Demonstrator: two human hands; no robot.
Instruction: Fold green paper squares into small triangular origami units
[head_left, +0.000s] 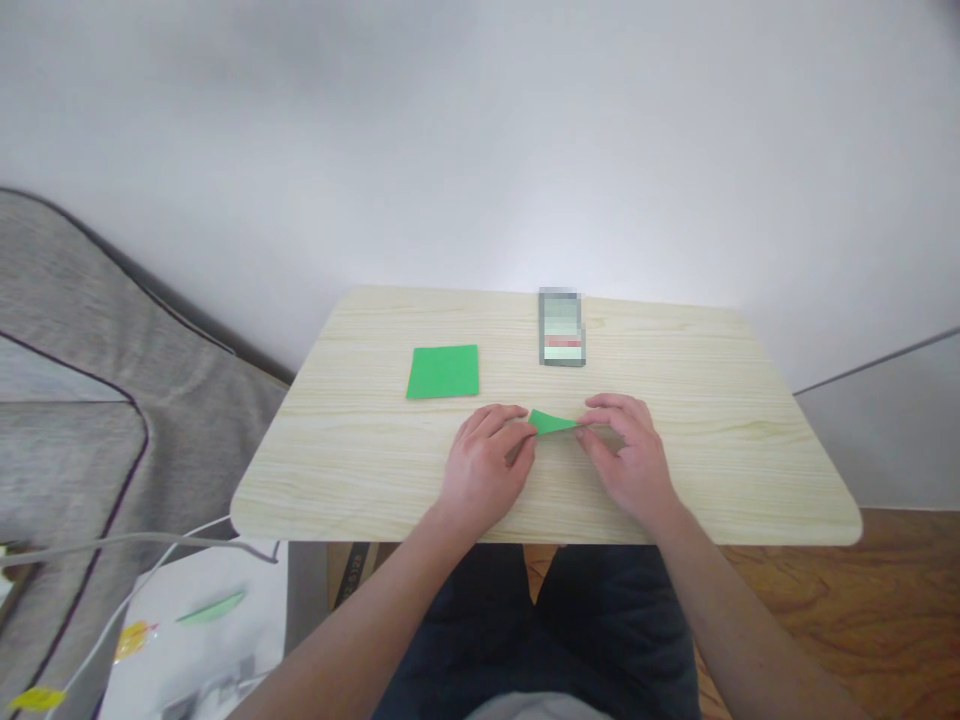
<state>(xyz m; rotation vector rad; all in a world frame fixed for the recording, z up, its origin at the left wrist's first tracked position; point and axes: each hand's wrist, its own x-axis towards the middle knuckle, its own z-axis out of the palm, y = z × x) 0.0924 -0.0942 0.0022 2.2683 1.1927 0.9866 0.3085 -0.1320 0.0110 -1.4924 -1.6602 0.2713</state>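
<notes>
A narrow folded piece of green paper (551, 423) is held just above or on the table between my two hands. My left hand (491, 460) pinches its wider left end between thumb and fingers. At the pointed right end, my right hand (630, 455) grips the tip with thumb and index finger. Left of and beyond the hands lies a stack of square green paper (442, 372), flat on the table. The underside of the folded piece is hidden from view.
The pale wood-grain table (337, 450) stands against a white wall. A phone (562, 328), its screen blurred, lies near the back edge. To the left are a grey sofa (187, 420), a white cable (150, 540) and a white surface (255, 590) with a green folded piece (212, 608).
</notes>
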